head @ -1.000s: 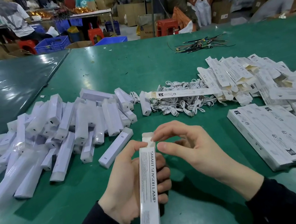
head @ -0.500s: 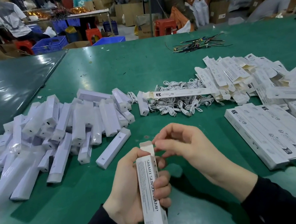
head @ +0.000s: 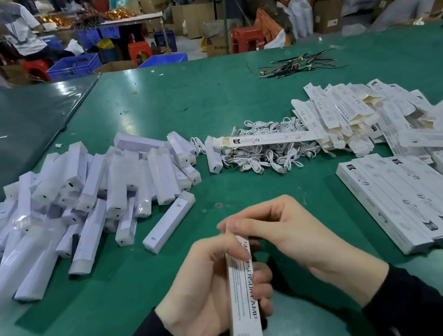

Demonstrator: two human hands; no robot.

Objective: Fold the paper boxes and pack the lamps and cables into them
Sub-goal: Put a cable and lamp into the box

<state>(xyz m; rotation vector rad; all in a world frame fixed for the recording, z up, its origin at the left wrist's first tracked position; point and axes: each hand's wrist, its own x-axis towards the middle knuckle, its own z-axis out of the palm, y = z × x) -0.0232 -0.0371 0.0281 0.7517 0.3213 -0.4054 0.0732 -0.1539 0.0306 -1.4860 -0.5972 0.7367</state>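
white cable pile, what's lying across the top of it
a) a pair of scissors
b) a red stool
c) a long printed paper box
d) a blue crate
c: a long printed paper box lies flat across the top of the white cable pile, reaching toward the heap of flat boxes on the right.

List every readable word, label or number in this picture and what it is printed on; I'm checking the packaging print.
"SENSOR LAMP": along the long white paper box held in the left hand; a word before it is covered by the thumb.
Small print on that box's lower end: too small to read.
Flat white box blanks, stacked closed white boxes: print and symbols too blurred.
Brown cardboard carton's label: blurred.
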